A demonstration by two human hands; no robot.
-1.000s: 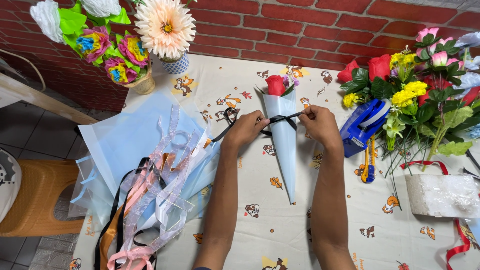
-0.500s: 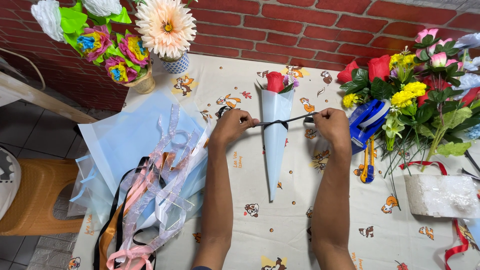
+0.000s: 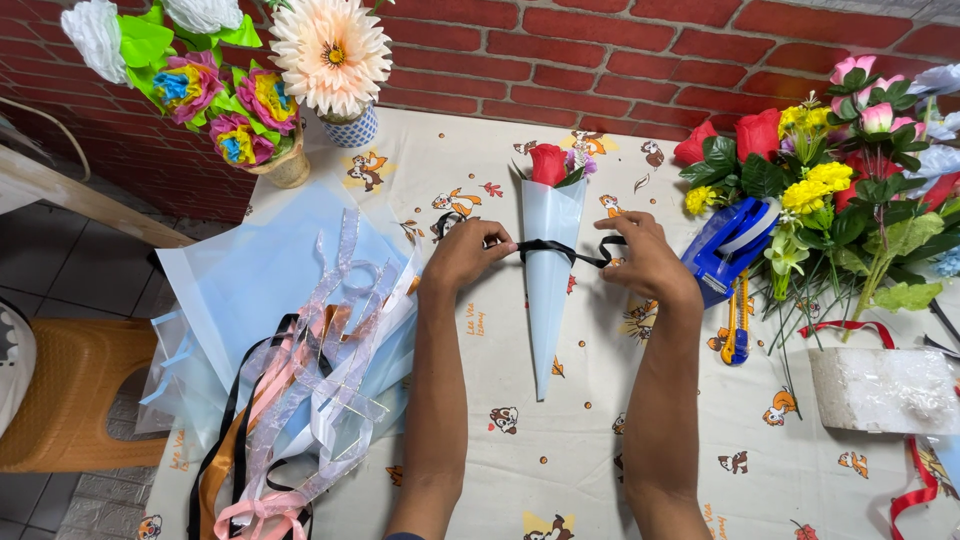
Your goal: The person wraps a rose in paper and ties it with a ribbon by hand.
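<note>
A pale blue paper cone (image 3: 548, 285) is lying on the surface (image 3: 600, 460), smooth and matte, tapering to a sharp point toward the person and opening toward the brick wall (image 3: 620, 50). A red rose (image 3: 547, 163) with small purple blossoms is showing at its wide mouth. A thin black ribbon (image 3: 545, 247) is crossing the upper third of the cone, drawn into a knot at the middle.

The left hand (image 3: 465, 255) is sitting just left of the cone, its fingers (image 3: 500, 246) pinched together on one ribbon end. The right hand (image 3: 645, 262) is sitting just right of the cone, its fingers (image 3: 612, 226) closed on the other end, which is looping beside them.

The surface is wearing a cream cloth printed with small cartoon animals. A stack of glossy blue wrapping sheets (image 3: 260, 290) and loose translucent, pink and black ribbons (image 3: 300, 400) are lying to the left. A blue tape dispenser (image 3: 725, 248), a yellow and blue utility knife (image 3: 737, 320), mixed artificial flowers (image 3: 830, 180) and a white foam block (image 3: 885, 390) are lying to the right.

Against the view half a second back, both hands are sitting closer to the cone and the ribbon is spanning a shorter stretch; the cone itself is lying in the same place.
</note>
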